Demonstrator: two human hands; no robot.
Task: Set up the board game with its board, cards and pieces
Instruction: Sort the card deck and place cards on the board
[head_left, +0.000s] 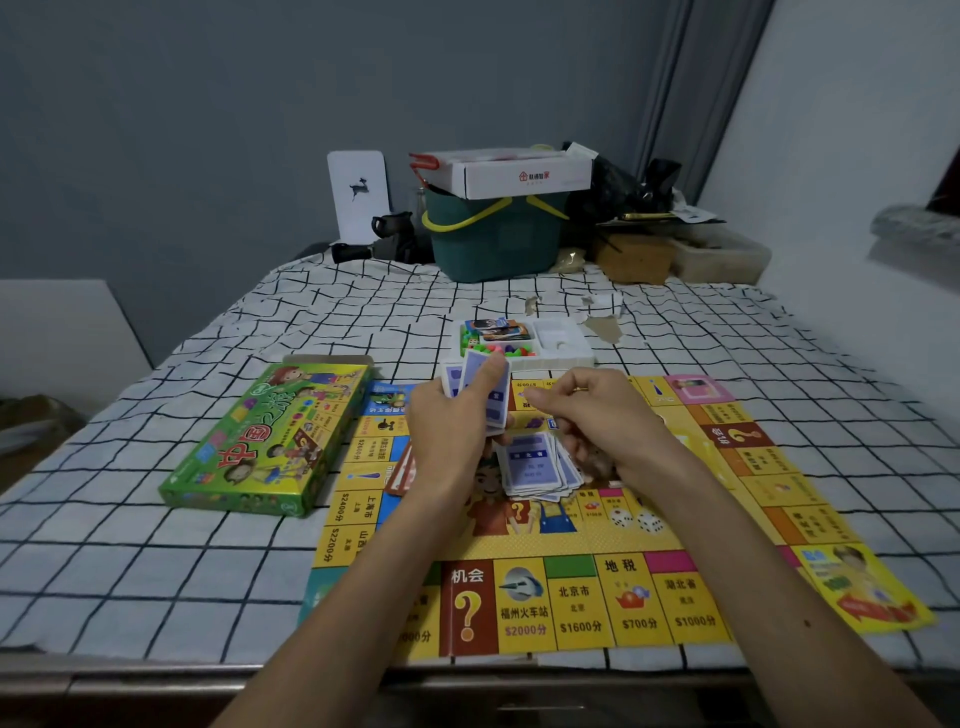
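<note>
Left hand (447, 441) grips blue card stack (480, 395), frame centre. Right hand (597, 415) curled beside it, hold unclear. Loose card pile (535, 467) on game board (576, 603).

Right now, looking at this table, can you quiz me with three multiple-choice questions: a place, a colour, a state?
1. Where is the green game box? A left of the board; B on the board; C on the floor.
2. What colour are the handles of the teal basket? A red; B yellow; C white.
3. What is the left hand doing? A lying flat; B holding blue cards; C pointing.
Answers: 1A, it lies on the checked cloth beside the board's left edge. 2B, yellow loops hang over its front. 3B, its fingers grip a stack of cards.
</note>
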